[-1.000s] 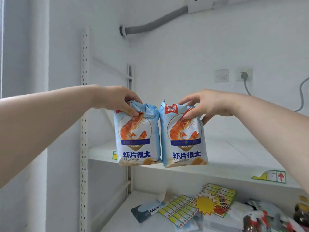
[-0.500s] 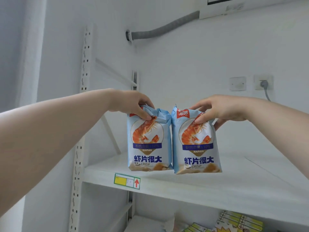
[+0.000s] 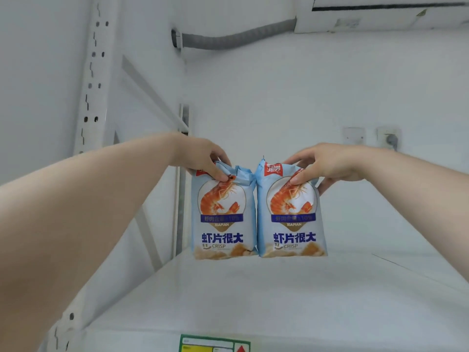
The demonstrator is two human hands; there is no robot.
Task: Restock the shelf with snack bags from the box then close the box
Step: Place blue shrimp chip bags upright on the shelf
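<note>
Two prawn crisp bags stand side by side, touching, toward the far part of the white shelf (image 3: pixel 253 301). The left hand (image 3: pixel 203 158) pinches the crumpled top of the left bag (image 3: pixel 223 224); the right hand (image 3: pixel 327 163) pinches the top of the right bag (image 3: pixel 291 224). Neither is released yet. Otherwise the shelf looks bare, so restocking seems barely begun, and the box is out of view, its closing presumably ahead.

The left hand (image 3: pixel 203 158) pinches the crumpled top of the left bag (image 3: pixel 223 214); the right hand (image 3: pixel 327 166) pinches the right bag (image 3: pixel 290 214) likewise. Both bags (pale blue, prawn picture) stand upright, touching side by side, at the back of the white shelf (image 3: pixel 253 301).
</note>
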